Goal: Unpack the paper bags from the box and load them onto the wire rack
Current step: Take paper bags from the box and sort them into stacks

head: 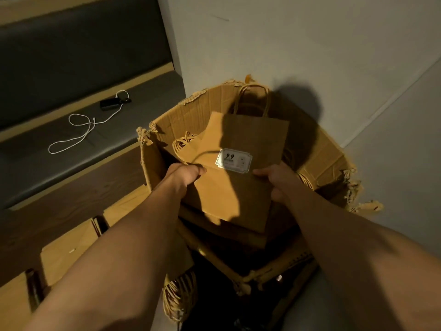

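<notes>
A flat brown paper bag (241, 139) with twisted handles and a white "9.9" sticker sits above an open, torn cardboard box (319, 154). My left hand (183, 174) grips the bag's left edge and my right hand (274, 177) grips its right edge. Beneath it lie more folded paper bags (186, 146), their handles showing on the left inside the box. More bag handles (179, 297) hang at the bottom of the view. The wire rack is not in view.
A grey padded bench (71, 130) runs along the left, with a black charger and white cable (81, 125) on it. A grey wall stands right behind the box. Wooden chair parts (35, 290) are at lower left.
</notes>
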Tool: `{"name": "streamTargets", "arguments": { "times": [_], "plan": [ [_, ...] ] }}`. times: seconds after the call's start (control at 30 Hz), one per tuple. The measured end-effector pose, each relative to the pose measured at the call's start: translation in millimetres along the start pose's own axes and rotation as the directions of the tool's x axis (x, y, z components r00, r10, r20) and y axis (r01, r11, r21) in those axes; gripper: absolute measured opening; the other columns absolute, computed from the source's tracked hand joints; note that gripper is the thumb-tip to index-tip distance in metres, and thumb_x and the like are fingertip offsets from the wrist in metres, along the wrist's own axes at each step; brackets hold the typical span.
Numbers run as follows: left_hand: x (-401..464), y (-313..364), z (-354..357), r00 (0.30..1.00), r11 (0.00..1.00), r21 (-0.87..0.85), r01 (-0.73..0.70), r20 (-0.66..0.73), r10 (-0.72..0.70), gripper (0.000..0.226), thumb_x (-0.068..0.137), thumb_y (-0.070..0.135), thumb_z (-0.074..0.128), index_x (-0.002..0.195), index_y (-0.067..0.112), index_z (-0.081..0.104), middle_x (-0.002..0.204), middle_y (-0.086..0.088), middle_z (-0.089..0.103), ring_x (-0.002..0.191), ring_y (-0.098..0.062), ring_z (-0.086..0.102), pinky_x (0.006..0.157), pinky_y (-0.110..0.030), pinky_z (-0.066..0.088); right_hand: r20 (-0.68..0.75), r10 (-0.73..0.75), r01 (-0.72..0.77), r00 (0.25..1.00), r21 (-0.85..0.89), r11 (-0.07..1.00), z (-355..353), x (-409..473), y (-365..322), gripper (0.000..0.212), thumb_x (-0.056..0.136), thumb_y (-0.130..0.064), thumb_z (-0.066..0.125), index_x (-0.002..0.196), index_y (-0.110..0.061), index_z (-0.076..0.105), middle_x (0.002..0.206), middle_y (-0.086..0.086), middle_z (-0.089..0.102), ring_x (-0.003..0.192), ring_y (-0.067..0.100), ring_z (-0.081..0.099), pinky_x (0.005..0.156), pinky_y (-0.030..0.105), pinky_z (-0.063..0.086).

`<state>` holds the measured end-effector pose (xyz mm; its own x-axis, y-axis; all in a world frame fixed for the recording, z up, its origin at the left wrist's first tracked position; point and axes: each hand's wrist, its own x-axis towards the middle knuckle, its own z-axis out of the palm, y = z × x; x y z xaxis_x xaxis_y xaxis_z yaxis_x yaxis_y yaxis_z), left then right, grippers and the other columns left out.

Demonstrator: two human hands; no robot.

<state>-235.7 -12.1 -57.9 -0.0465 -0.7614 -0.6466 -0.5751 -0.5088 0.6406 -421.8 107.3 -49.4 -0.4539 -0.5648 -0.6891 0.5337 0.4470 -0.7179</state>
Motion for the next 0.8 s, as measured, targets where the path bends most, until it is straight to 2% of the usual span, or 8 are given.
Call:
{"name": "streamTargets", "arguments": {
  "times": [0.1,0.17,0.27,0.33,0.4,0.5,0.7,0.8],
  "plan": [
    [-18.2,16.5,-12.3,0.995,0.991,-0.108,-0.076,0.061,0.083,0.039,0.082,0.038,0.077,0.111,0.014,0.066,0.113,-0.003,0.068,0.1,-0.023,0.062,0.096,-0.034,0.05,0.053,-0.074,0.071,0.996,0.052,0.996,-4.6,-22.8,-23.5,0.043,0.083,0.01,0.062,0.116,-0.016,0.06,0.106,0.015,0.07,0.091,0.035,0.067,0.067,0.05,0.056],
    [-29.6,26.2,-16.4,0.984,0.974,-0.185,-0.131,0.098,0.15,0.062,0.083,0.047,0.074,0.133,0.014,0.058,0.123,0.0,0.064,0.105,-0.021,0.061,0.096,-0.033,0.048,0.091,-0.111,0.103,0.99,0.086,0.991,-4.5,-35.6,-35.8,0.038,0.085,0.009,0.061,0.11,-0.02,0.061,0.105,0.014,0.07,0.094,0.035,0.067,0.067,0.05,0.055],
    [-53.5,31.8,-30.2,0.93,0.892,-0.354,-0.282,0.128,0.345,0.067,0.093,0.033,0.068,0.149,0.011,0.039,0.125,0.009,0.054,0.115,-0.015,0.053,0.094,-0.022,0.038,0.122,-0.173,0.162,0.977,0.095,0.982,0.4,-51.3,-49.5,0.039,0.083,0.005,0.063,0.116,-0.017,0.064,0.108,0.013,0.072,0.097,0.035,0.068,0.068,0.048,0.057],
    [-63.7,32.2,-44.6,0.896,0.846,-0.416,-0.333,0.14,0.422,0.054,0.092,0.022,0.069,0.141,0.017,0.049,0.127,0.008,0.064,0.117,-0.012,0.06,0.092,-0.016,0.043,0.121,-0.203,0.195,0.972,0.077,0.978,6.3,-62.5,-59.1,0.042,0.081,0.002,0.066,0.12,-0.013,0.065,0.108,0.014,0.072,0.096,0.034,0.069,0.064,0.045,0.058],
    [-75.3,35.1,-65.5,0.887,0.806,-0.487,-0.336,0.125,0.445,0.036,0.09,0.017,0.071,0.123,0.016,0.058,0.114,0.0,0.071,0.098,-0.011,0.069,0.079,-0.018,0.054,0.137,-0.222,0.217,0.965,0.049,0.975,17.5,-75.4,-69.1,0.04,0.08,0.0,0.068,0.118,-0.011,0.067,0.106,0.015,0.072,0.094,0.034,0.07,0.064,0.043,0.058],
    [-88.0,36.6,-98.9,0.855,0.787,-0.544,-0.292,0.22,0.469,0.013,0.094,0.016,0.064,0.107,0.015,0.063,0.098,-0.004,0.074,0.093,-0.02,0.07,0.081,-0.031,0.057,0.162,-0.239,0.237,0.957,0.029,0.971,41.9,-98.1,-81.6,0.034,0.077,0.002,0.067,0.11,-0.007,0.069,0.097,0.014,0.073,0.082,0.03,0.07,0.065,0.039,0.059],
    [-110.6,10.9,-163.9,0.845,0.746,-0.612,-0.26,0.23,0.484,0.021,0.096,0.015,0.06,0.116,0.011,0.065,0.105,-0.008,0.075,0.091,-0.021,0.073,0.083,-0.038,0.058,0.299,-0.371,0.413,0.879,-0.094,0.906,101.9,-126.2,-90.1,0.015,0.074,0.006,0.062,0.086,0.001,0.067,0.085,0.016,0.065,0.08,0.036,0.067,0.073,0.038,0.055],
    [-117.3,-11.8,-194.4,0.865,0.695,-0.668,-0.265,0.154,0.478,0.038,0.093,0.019,0.063,0.13,0.011,0.059,0.121,-0.012,0.069,0.104,-0.026,0.069,0.081,-0.041,0.059,0.243,-0.485,0.541,0.84,-0.309,0.782,137.0,-141.3,-83.6,0.046,0.08,-0.016,0.076,0.12,-0.007,0.054,0.107,0.004,0.061,0.106,0.026,0.057,0.084,0.028,0.048]
  ]
}}
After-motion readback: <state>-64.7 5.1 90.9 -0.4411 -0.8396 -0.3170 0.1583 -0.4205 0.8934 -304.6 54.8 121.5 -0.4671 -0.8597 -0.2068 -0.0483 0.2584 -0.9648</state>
